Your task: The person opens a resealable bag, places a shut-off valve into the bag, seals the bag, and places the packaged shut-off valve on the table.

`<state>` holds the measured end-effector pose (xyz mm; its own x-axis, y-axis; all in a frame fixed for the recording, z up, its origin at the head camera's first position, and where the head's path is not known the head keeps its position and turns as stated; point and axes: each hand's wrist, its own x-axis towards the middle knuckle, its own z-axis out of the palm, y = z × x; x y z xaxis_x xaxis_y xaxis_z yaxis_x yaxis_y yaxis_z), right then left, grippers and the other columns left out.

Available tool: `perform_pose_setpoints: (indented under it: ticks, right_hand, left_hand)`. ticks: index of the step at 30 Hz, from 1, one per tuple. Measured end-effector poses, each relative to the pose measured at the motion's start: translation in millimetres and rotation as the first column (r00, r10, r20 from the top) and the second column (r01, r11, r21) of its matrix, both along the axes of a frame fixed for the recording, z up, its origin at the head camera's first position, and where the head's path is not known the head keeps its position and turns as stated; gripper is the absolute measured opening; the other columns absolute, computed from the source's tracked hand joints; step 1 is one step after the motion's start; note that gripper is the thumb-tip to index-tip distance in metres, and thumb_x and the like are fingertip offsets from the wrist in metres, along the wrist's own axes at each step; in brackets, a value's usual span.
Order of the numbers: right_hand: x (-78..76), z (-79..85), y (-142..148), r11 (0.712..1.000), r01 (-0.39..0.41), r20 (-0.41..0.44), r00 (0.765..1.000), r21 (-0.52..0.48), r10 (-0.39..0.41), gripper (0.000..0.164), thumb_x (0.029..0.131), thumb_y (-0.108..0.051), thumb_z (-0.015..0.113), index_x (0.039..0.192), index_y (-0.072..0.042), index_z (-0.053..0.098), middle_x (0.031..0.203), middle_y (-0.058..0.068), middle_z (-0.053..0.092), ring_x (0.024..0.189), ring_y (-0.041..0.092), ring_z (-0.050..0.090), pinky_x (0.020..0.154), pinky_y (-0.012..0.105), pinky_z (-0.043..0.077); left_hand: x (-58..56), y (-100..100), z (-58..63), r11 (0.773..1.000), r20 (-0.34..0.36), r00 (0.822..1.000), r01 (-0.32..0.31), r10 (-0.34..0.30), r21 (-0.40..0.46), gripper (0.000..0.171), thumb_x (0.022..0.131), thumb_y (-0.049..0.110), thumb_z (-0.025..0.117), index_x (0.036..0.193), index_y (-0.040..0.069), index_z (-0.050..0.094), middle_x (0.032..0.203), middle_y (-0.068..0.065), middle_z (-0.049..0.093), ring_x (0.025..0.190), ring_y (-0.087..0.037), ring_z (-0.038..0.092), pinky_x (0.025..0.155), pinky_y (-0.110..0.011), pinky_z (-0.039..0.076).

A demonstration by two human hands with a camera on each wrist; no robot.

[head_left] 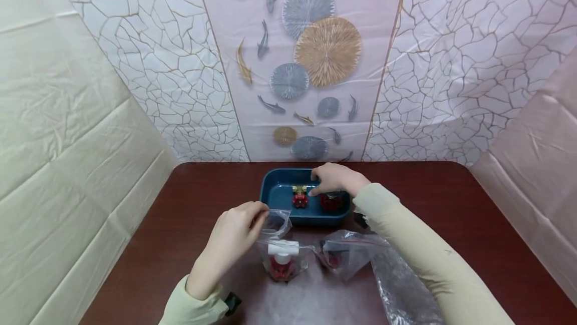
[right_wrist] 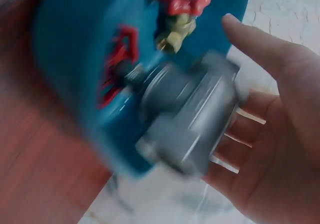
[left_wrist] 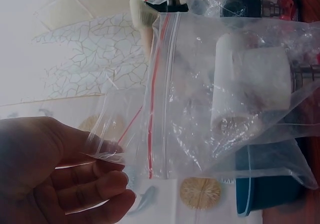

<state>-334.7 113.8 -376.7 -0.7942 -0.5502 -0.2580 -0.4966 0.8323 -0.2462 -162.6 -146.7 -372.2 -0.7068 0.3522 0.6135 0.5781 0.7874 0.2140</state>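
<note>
Left hand point(head_left: 236, 230) pinching clear bag point(left_wrist: 190, 83). Right hand point(head_left: 337, 179) hanging by grey valve point(right_wrist: 197, 119), fingers loose. Valve sitting in right end of blue tray point(head_left: 278, 197), near far edge of table point(head_left: 212, 185); probably feeling heavy, hard, slick; fat body suiting grip.

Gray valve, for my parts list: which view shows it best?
Right wrist view: the gray valve is largest there, though blurred. Head view shows it small, partly behind the right hand; left wrist misses it.

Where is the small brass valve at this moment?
In the head view, the brass valve sits near the middle of the blue tray, left of the grey valve.
</note>
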Motion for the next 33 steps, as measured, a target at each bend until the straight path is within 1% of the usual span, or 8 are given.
perform_pose_setpoints:
  ticks: [5,11,15,21,25,28,30,33]
  right_hand:
    - [-12.7,-8.3,-31,1.0,-0.011,0.074,0.997,0.022,0.009,0.061,0.093,-0.036,0.073,0.141,-0.003,0.055,0.139,0.014,0.058,0.125,0.03,0.057,0.101,0.046,0.047]
    - [-26.6,-17.8,-43,0.996,0.026,0.188,0.981,0.088,-0.042,0.068,0.089,-0.037,0.077,0.143,-0.004,0.054,0.145,0.014,0.053,0.133,0.03,0.049,0.106,0.045,0.043]
    - [-35.3,-21.3,-46,0.992,0.067,0.254,0.963,0.104,-0.092,0.074,0.086,-0.04,0.08,0.145,-0.005,0.052,0.147,0.013,0.05,0.133,0.028,0.047,0.108,0.046,0.041]
    - [-40.8,-26.2,-53,0.995,0.046,0.312,0.947,0.094,-0.073,0.078,0.082,-0.04,0.083,0.142,-0.002,0.053,0.144,0.013,0.052,0.127,0.026,0.049,0.109,0.045,0.04]
    - [-39.8,-27.1,-50,0.994,0.056,0.321,0.943,0.096,-0.085,0.079,0.08,-0.04,0.085,0.142,-0.003,0.054,0.143,0.011,0.053,0.126,0.025,0.05,0.107,0.045,0.042]
    - [-36.7,-26.8,-50,0.995,0.021,0.303,0.952,0.094,-0.049,0.078,0.08,-0.041,0.085,0.142,-0.004,0.054,0.142,0.01,0.053,0.125,0.024,0.051,0.106,0.044,0.043]
    - [-33.5,-26.4,-51,0.994,-0.021,0.258,0.966,0.105,-0.007,0.075,0.081,-0.042,0.084,0.139,-0.005,0.056,0.142,0.012,0.053,0.126,0.026,0.051,0.104,0.043,0.044]
    - [-26.1,-26.2,-53,0.982,-0.084,0.13,0.99,0.168,0.063,0.073,0.08,-0.047,0.083,0.137,-0.007,0.058,0.146,0.015,0.048,0.131,0.029,0.048,0.105,0.043,0.044]
  left_hand:
    - [-0.1,-3,-0.9,1.0,0.009,1.0,-0.008,0.008,0.003,0.006,0.089,0.01,0.077,0.093,0.013,0.074,0.082,0.005,0.068,0.063,-0.006,0.056,0.059,-0.03,0.051]
    - [-0.8,-3,-1.3,1.0,0.017,1.0,-0.017,0.017,-0.003,0.006,0.089,0.01,0.077,0.093,0.013,0.074,0.081,0.005,0.068,0.063,-0.007,0.057,0.059,-0.03,0.052]
    - [0.0,-5,-1.6,1.0,0.024,0.999,-0.029,0.029,-0.004,0.007,0.089,0.01,0.077,0.093,0.014,0.074,0.082,0.005,0.069,0.064,-0.007,0.059,0.06,-0.032,0.052]
    - [2.7,-9,-4.2,0.999,0.037,0.998,-0.046,0.046,-0.008,0.007,0.088,0.011,0.078,0.092,0.015,0.074,0.083,0.006,0.069,0.064,-0.006,0.058,0.059,-0.031,0.052]
    - [1.6,-7,-3.6,1.0,0.04,0.999,-0.026,0.026,-0.009,0.006,0.09,0.012,0.076,0.094,0.015,0.074,0.084,0.006,0.07,0.066,-0.006,0.059,0.059,-0.031,0.052]
    - [1.7,-5,-3.1,1.0,0.04,0.999,-0.026,0.026,-0.012,0.004,0.091,0.012,0.075,0.093,0.014,0.074,0.084,0.006,0.069,0.066,-0.007,0.06,0.059,-0.032,0.052]
    - [2.1,-5,-3.1,0.999,0.039,0.999,-0.029,0.029,-0.013,0.004,0.091,0.012,0.075,0.093,0.015,0.074,0.083,0.006,0.069,0.066,-0.007,0.06,0.06,-0.033,0.052]
    - [1.9,-4,-2.8,1.0,0.03,0.999,-0.025,0.025,-0.013,0.005,0.09,0.01,0.076,0.092,0.014,0.074,0.083,0.006,0.069,0.066,-0.008,0.061,0.06,-0.033,0.053]
